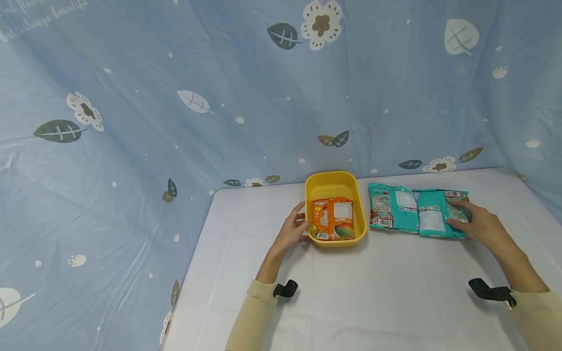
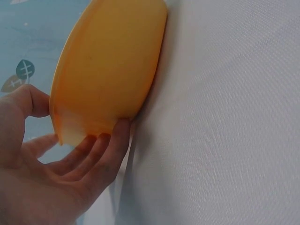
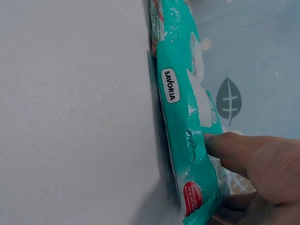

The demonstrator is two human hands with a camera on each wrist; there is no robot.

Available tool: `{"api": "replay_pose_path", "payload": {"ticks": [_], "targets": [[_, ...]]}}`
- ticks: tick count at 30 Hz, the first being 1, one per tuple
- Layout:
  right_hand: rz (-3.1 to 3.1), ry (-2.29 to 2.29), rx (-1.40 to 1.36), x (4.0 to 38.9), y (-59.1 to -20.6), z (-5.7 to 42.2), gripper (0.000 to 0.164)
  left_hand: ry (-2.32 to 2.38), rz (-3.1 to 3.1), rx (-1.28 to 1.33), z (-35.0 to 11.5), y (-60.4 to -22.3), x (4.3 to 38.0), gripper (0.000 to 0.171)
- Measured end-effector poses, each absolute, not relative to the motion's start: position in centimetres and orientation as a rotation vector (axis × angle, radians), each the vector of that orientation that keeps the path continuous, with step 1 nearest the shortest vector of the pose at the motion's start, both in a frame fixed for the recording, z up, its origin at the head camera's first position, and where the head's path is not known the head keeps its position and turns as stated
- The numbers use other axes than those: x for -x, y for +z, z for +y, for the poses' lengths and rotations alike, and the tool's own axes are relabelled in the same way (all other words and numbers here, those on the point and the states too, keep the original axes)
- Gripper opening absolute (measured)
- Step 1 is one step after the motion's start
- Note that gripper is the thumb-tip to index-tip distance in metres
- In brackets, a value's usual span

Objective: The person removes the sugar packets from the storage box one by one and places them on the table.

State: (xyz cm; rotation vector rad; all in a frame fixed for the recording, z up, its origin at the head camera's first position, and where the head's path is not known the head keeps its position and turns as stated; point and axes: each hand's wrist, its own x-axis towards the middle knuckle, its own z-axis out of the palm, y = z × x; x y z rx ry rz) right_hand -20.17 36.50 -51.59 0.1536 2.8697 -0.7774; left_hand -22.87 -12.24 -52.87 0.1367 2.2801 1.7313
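A yellow plastic container (image 1: 361, 219) stands on the white table with an orange printed packet (image 1: 325, 222) lying in it. My left hand (image 1: 293, 229) holds its left side near the front corner. In the left wrist view the thumb is at the rim and the fingers (image 2: 123, 136) bend along the outer wall. To the right lie two teal packets, edge against edge. My right hand (image 1: 480, 224) grips the outer end of the right teal packet (image 1: 432, 219), marked SAVORIA in the right wrist view, its thumb and a finger on the upper face. The other teal packet (image 1: 401, 209) is untouched.
The white-covered table (image 1: 373, 292) reaches back to a blue curtain (image 1: 246, 73) printed with leaves and flowers, which also hangs along the left side. A black wrist mount (image 1: 285, 288) sticks out from each cream sleeve (image 1: 254, 317).
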Motion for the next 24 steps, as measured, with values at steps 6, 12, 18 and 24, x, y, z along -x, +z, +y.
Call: {"api": "replay_pose_path", "payload": {"ticks": [6,12,18,24], "targets": [[2.883,-0.779,-0.156,19.96,-51.69,36.43,0.077,1.731,2.285,-0.130,-12.20,-52.89,22.92,0.066],[2.887,-0.794,-0.141,19.90,-51.81,36.56,0.077,1.741,2.265,-0.131,-12.20,-52.73,23.05,0.067],[2.890,-0.791,-0.128,19.95,-52.05,36.73,0.077,1.762,2.227,-0.128,-12.26,-52.50,23.02,0.067],[2.908,-0.789,-0.111,19.80,-52.52,36.74,0.074,1.745,2.269,-0.134,-12.19,-52.77,22.85,0.066]]}}
